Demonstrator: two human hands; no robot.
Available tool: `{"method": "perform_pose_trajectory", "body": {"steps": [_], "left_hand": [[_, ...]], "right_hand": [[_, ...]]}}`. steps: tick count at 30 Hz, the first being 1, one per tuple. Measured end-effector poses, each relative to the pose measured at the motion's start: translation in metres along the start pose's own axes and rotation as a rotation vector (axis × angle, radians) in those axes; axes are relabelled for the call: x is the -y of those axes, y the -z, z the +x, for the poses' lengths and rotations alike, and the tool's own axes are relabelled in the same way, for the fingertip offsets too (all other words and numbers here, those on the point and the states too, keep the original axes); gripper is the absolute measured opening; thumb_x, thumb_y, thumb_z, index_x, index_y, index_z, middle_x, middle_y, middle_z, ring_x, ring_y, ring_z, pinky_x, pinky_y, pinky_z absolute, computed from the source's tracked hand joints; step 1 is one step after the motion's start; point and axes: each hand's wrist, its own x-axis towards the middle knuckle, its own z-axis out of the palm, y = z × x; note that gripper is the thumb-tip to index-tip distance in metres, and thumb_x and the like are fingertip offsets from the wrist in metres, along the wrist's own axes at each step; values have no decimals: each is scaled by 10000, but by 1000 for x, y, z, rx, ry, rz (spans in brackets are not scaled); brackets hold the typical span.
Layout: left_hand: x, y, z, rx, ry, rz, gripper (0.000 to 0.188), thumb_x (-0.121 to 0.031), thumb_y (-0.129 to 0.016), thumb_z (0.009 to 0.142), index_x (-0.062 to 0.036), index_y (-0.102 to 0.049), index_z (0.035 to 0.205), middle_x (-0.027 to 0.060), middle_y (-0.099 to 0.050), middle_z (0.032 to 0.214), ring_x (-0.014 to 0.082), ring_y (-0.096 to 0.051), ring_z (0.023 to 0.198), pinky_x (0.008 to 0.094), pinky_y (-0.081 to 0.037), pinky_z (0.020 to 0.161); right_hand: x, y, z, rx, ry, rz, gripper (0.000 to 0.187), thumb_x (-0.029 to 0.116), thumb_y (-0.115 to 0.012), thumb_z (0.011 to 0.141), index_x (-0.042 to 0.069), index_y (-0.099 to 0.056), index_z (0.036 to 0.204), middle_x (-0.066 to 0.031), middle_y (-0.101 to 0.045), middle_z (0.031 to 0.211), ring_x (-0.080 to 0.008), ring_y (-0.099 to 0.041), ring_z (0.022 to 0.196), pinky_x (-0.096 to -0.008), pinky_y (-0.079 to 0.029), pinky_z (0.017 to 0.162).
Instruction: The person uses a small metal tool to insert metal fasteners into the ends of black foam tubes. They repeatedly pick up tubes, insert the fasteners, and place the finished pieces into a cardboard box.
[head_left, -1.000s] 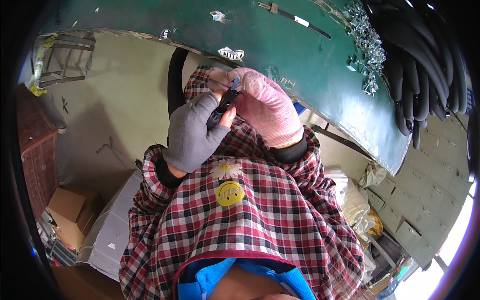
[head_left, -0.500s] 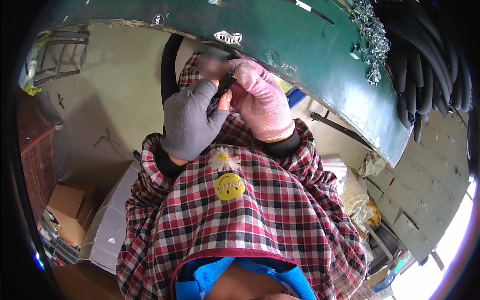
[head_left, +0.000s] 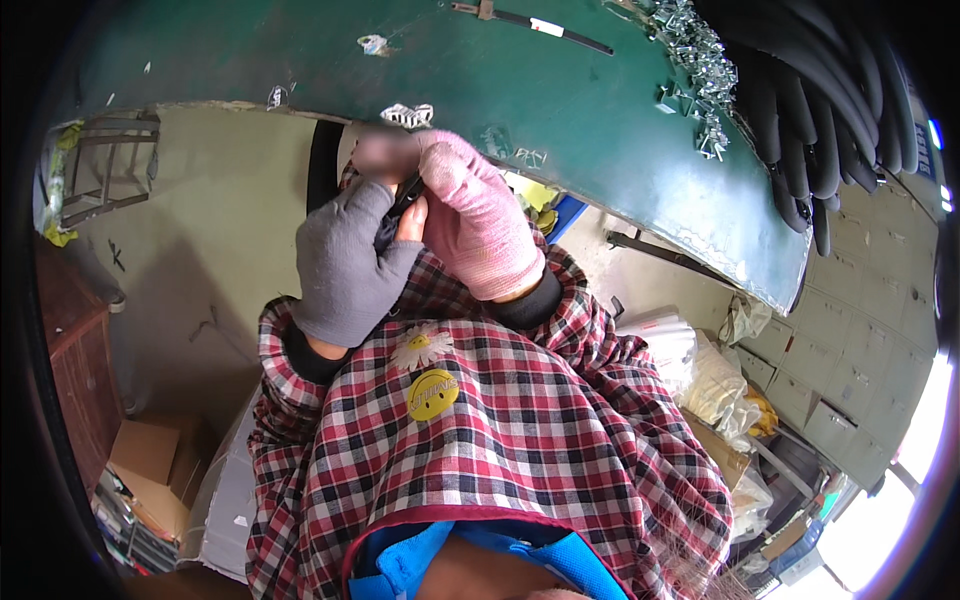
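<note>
My left hand, in a grey glove with bare fingertips, is closed around a slim black piece. Pressed close to its other side is my right hand, in a pink knitted glove with the fingers curled in at the same piece. Both hands are in front of my checked smock, just below the near edge of the green table. A blurred patch covers the left fingertips, and the gloves hide most of the black piece, so its kind cannot be told.
Small shiny metal clips lie heaped at the table's right, beside a bundle of thick black tubes. A dark bar tool rests farther back. Left stand a brown wooden cabinet and a cardboard box; grey lockers are at right.
My view has shifted, so table, clips and hands appear farther left. Both hands stay together on the black piece, with the right glove's fingers curled a little closer over it.
</note>
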Motion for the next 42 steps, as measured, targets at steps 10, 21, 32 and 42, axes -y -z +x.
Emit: {"method": "perform_pose_trajectory", "body": {"steps": [10,21,32,42], "left_hand": [[20,0,42,93,155,-21,394,-202,-645,997,-66,-551,1355,104,-707,927,204,-686,749,341,-521,713],[33,11,34,148,221,-58,454,-148,-700,941,-113,-626,1387,77,-646,829,122,-515,656,277,-468,673],[30,9,33,79,124,63,401,-138,-671,947,-138,-658,1348,130,-684,926,241,-664,731,332,-526,712],[17,16,26,133,176,37,407,-105,-674,932,-135,-665,1337,129,-679,896,257,-664,725,337,-527,690]], "right_hand": [[133,33,84,-160,828,-2234,175,164,-726,805,83,-722,961,-137,-673,955,-333,-661,919,-427,-533,825],[151,18,67,239,291,-2522,124,35,-733,755,68,-663,852,-122,-658,903,-348,-665,915,-447,-540,798],[145,14,65,349,-161,-1738,173,190,-734,913,48,-761,1009,-77,-707,803,-184,-676,722,-311,-541,690],[151,7,86,504,-288,-1777,227,268,-788,881,77,-785,1005,-76,-745,865,-201,-705,773,-309,-570,743]]}}
